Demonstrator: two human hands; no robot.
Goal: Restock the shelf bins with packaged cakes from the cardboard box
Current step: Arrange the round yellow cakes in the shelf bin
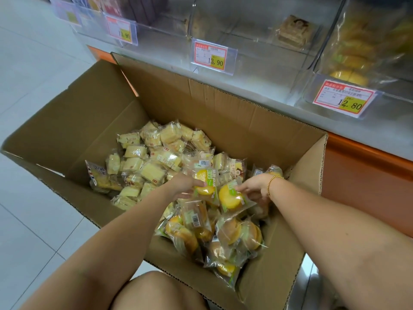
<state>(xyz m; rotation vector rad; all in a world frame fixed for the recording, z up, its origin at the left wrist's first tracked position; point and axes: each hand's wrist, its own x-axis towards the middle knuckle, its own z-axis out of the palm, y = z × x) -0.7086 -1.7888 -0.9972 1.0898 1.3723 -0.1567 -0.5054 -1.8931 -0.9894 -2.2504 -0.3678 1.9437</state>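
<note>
I saw a bright picture with soft, even light and only faint shadows inside the cardboard box [156, 104]. The clear shelf bins [257, 30] at the top looked blurry and milky, with white glare on the plastic. Straight lines bent near the edges. The cake packets [156, 157] shone a little. The floor tiles [29, 63] looked pale and washed out.

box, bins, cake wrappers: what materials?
Box: brown corrugated cardboard, matte; fluting shows at cut edge. Bins: likely clear rigid plastic, glossy, contents visible through. Wrappers: thin clear plastic film, shiny and crinkled, with printed labels.
</note>
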